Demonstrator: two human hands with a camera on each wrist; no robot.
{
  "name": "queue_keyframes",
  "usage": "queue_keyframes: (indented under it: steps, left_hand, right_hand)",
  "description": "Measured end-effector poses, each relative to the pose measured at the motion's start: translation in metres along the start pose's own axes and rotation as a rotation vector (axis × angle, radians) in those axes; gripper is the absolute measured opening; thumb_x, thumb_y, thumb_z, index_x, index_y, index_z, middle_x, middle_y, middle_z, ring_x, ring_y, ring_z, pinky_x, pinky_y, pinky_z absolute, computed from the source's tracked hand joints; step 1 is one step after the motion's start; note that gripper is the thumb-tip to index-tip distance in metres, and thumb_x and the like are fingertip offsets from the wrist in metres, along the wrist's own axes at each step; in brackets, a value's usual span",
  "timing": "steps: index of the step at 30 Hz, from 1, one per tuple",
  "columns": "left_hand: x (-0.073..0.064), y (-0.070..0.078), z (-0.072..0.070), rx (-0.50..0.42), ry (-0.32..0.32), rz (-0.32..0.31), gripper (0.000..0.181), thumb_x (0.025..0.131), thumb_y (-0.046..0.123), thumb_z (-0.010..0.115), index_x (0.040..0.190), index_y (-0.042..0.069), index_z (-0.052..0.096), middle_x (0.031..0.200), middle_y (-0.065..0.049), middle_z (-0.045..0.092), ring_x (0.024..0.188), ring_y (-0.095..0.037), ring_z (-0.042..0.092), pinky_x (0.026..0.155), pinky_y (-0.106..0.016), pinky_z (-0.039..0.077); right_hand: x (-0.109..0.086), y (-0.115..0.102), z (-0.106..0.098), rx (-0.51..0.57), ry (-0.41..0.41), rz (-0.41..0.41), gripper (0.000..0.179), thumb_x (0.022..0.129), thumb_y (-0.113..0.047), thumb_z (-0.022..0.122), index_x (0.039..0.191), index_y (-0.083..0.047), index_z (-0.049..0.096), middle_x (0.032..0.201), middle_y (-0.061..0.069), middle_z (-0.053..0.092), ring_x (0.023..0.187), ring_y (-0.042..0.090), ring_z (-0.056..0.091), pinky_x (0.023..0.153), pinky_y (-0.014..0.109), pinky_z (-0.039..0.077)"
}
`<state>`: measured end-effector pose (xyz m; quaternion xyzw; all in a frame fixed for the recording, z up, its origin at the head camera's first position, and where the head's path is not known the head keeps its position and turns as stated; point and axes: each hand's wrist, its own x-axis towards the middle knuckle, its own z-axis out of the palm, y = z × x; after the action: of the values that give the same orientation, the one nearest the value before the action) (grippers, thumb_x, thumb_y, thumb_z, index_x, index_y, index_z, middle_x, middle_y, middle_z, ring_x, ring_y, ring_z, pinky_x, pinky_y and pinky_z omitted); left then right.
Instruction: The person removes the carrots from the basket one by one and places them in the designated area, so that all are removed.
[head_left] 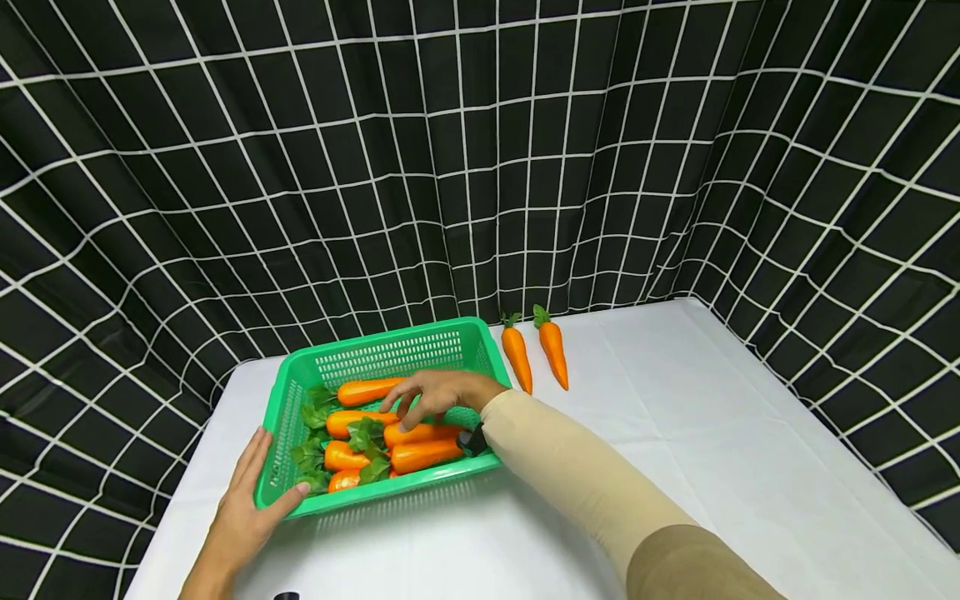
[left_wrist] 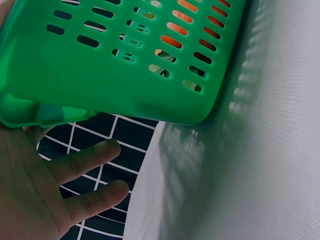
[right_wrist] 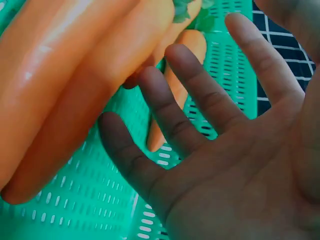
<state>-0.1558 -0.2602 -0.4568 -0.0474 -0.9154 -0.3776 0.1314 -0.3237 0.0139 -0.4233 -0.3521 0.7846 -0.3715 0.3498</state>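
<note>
A green plastic basket [head_left: 382,485] with slotted walls holds several orange carrots [head_left: 427,455] with leafy green tops. My left hand [head_left: 243,510] rests on its near left corner, the thumb lying on the rim. In the left wrist view, two fingers [left_wrist: 95,202] of that hand stretch out straight beneath the basket's rim, off the wall. Over the carrots, inside the basket, hovers my right hand [head_left: 442,393]. Seen from the right wrist, its spread fingers [right_wrist: 202,90] are slightly bent with nothing gripped, close to the carrots [right_wrist: 107,70]; whether a fingertip touches one I cannot tell.
Two more carrots, one [head_left: 516,354] beside the basket's right end and another [head_left: 553,352] farther right, lie on the white tablecloth [head_left: 720,433]. A black curtain [head_left: 480,167] with a white grid stands behind the table. A small dark object [head_left: 287,596] shows at the bottom edge.
</note>
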Motion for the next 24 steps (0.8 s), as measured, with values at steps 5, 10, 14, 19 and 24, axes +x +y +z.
queue_keyframes:
  steps: [5,10,14,19,24]
  left_hand:
    - [0.001,0.000,0.001,0.001,0.004,0.001,0.085,0.075,0.029,0.067,0.140,0.017,0.014,0.143,0.004,0.006,0.127,-0.024,0.007,0.094,-0.058,0.011]
    - [-0.001,0.001,0.001,-0.006,-0.004,-0.006,0.084,0.076,0.028,0.067,0.140,0.016,0.014,0.143,0.003,0.006,0.128,-0.024,0.006,0.095,-0.057,0.010]
    - [-0.005,0.001,0.002,0.015,-0.020,-0.029,0.085,0.076,0.030,0.066,0.140,0.015,0.012,0.144,-0.002,0.006,0.127,-0.025,0.006,0.093,-0.059,0.011]
    - [-0.007,0.001,0.002,0.021,-0.031,-0.035,0.085,0.077,0.030,0.065,0.140,0.015,0.011,0.144,-0.003,0.004,0.127,-0.025,0.005,0.092,-0.060,0.012]
    - [-0.003,0.002,0.002,0.034,-0.030,-0.026,0.085,0.077,0.030,0.065,0.140,0.015,0.011,0.144,-0.003,0.004,0.128,-0.025,0.005,0.093,-0.059,0.011]
  right_hand:
    - [0.000,0.003,0.000,-0.056,-0.012,0.007,0.045,0.071,-0.027,0.071,0.114,-0.026,0.057,0.109,0.000,0.055,0.091,0.010,0.051,0.076,0.038,0.044]
    - [0.002,0.010,0.005,-0.039,-0.029,0.060,0.042,0.070,-0.024,0.071,0.109,-0.029,0.059,0.107,-0.002,0.054,0.091,0.011,0.050,0.075,0.035,0.043]
    - [0.002,0.014,0.011,0.007,-0.064,0.129,0.040,0.071,-0.020,0.071,0.107,-0.029,0.059,0.104,-0.003,0.055,0.086,0.014,0.054,0.067,0.037,0.047]
    - [0.001,0.015,0.014,0.022,-0.053,0.234,0.040,0.070,-0.017,0.072,0.105,-0.031,0.059,0.094,-0.002,0.057,0.079,0.019,0.055,0.058,0.040,0.048]
    - [0.000,0.012,0.012,-0.010,-0.046,0.234,0.043,0.070,-0.011,0.071,0.106,-0.031,0.058,0.088,0.000,0.058,0.077,0.019,0.055,0.058,0.040,0.049]
